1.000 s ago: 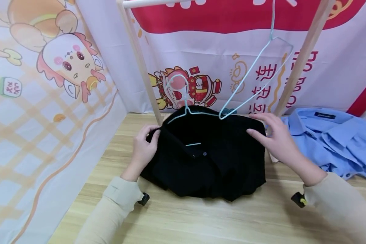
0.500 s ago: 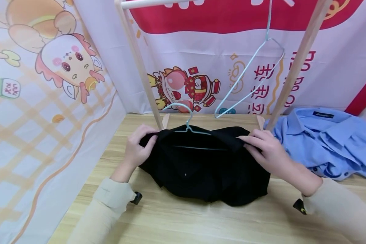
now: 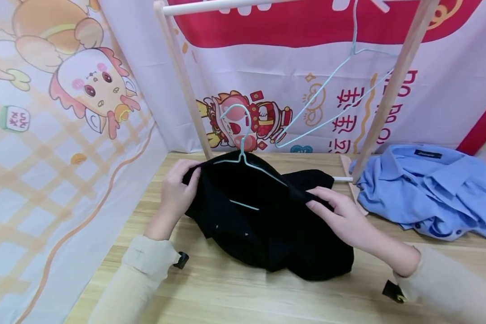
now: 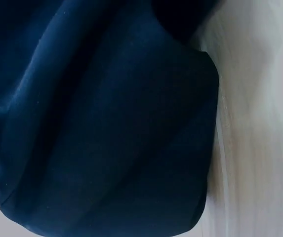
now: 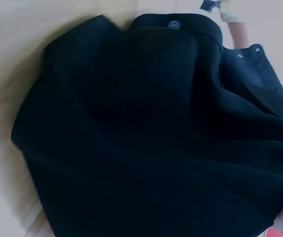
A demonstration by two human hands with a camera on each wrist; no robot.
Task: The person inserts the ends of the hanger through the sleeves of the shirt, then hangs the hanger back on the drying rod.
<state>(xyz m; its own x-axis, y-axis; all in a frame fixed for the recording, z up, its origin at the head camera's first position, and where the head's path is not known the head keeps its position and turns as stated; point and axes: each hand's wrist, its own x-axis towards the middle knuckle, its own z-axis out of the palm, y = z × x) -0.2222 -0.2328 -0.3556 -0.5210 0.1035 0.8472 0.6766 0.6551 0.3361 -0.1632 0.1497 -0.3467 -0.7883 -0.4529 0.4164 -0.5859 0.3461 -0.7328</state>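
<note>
The left hand [image 3: 177, 186] had its thumb and fingers pinched together on the edge of a black garment [image 3: 312, 245], and the right hand [image 3: 340, 216] likewise pinched the edge of its opening between thumb and fingers. The garment lay bunched between the two hands and just in front of them, on the wooden worktop [image 3: 227, 299], its opening spread wide from one hand to the other. Inside that opening sat a pale blue-green hanger [image 3: 242, 155]; its hook stood up beyond and between the hands, its sloping shoulder wire ran down toward the right hand, and a piece of its lower bar showed deeper within the dark cloth. Two small light buttons showed on the garment's front, nearer the left hand than the right. Farther off, a wooden rack [image 3: 182, 76] rose behind the garment, one post beyond the left hand and the other beyond the right. A second hanger [image 3: 353, 51] hung tilted on the rack, past the right hand and apart from it. To the right of the right hand, and a little farther away, a light blue shirt [image 3: 429, 193] lay crumpled with its collar facing up. A printed cloth backdrop [image 3: 299, 58] stood behind the rack, beyond both hands, and a patterned sheet [image 3: 65, 193] rose to the left of the left hand.
</note>
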